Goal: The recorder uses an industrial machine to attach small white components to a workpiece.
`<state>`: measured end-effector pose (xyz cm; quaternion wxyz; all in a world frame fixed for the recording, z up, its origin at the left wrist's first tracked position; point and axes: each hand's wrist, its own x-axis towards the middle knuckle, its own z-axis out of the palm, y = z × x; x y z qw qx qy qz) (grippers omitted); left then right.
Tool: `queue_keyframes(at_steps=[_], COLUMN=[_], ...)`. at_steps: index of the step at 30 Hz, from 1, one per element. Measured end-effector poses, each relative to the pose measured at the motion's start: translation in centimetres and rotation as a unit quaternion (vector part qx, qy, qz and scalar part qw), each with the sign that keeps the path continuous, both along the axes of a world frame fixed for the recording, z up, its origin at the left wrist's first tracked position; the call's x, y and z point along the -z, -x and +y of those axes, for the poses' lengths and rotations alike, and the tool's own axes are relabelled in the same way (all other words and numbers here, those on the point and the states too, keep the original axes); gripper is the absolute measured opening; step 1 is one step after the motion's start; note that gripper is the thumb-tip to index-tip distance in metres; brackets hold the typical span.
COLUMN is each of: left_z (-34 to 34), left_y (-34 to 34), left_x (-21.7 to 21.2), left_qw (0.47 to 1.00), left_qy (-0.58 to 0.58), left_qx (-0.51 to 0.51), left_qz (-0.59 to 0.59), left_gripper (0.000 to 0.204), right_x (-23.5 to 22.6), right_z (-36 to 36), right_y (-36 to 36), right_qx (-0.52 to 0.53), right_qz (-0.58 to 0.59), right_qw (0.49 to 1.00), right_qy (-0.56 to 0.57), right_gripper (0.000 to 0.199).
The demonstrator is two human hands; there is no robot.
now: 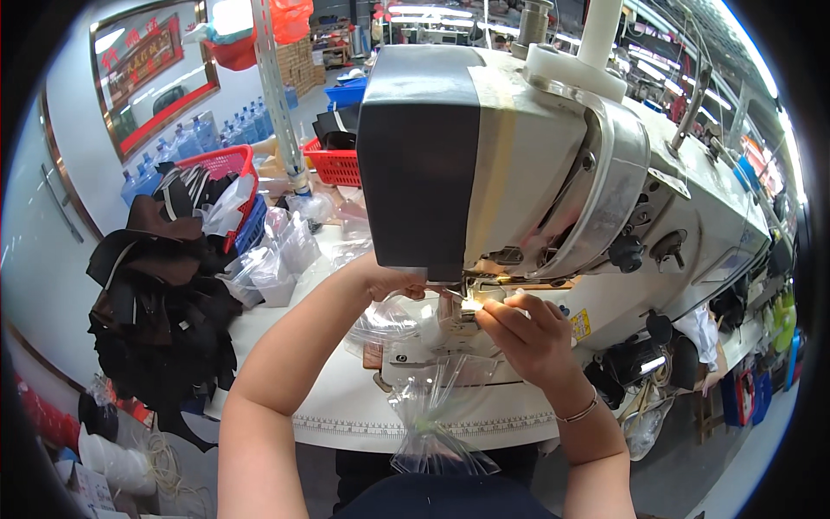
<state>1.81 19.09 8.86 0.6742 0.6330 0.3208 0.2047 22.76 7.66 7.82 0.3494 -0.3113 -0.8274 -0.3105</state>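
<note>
A large white and dark grey sewing machine [519, 147] fills the middle of the view. My left hand [389, 283] reaches under its head from the left, fingers curled near the needle area. My right hand [527, 333] comes in from the right, thumb and fingers pinched on a small bright piece [471, 304] right at the needle. A clear plastic bag [437, 406] lies on the white table [346, 406] below my hands and hangs over the front edge. What the left fingers hold is hidden by the machine head.
A heap of dark brown and black pieces [160, 303] sits at the left. Red baskets [229, 169] and clear bags [281, 251] stand behind it. Blue water bottles [186, 138] line the far wall. Other workstations stretch away at the right.
</note>
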Motion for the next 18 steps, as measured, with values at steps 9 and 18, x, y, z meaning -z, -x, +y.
queue_keyframes(at_steps=[9,18], left_z=[-0.4,-1.2], left_y=[0.0,0.3], left_x=[1.3,2.7], left_qw=[0.998,0.988], left_qy=[0.049,0.127], left_qx=[0.005,-0.063], left_qz=[-0.042,-0.054], left_gripper=[0.032,0.025], right_x=[0.1,0.0], right_z=[0.1,1.5], right_y=[-0.3,-1.1], right_qx=[-0.002,-0.006], right_qz=[0.020,0.029], right_qw=[0.999,0.997], right_qy=[0.031,0.067], right_gripper=[0.023,0.023])
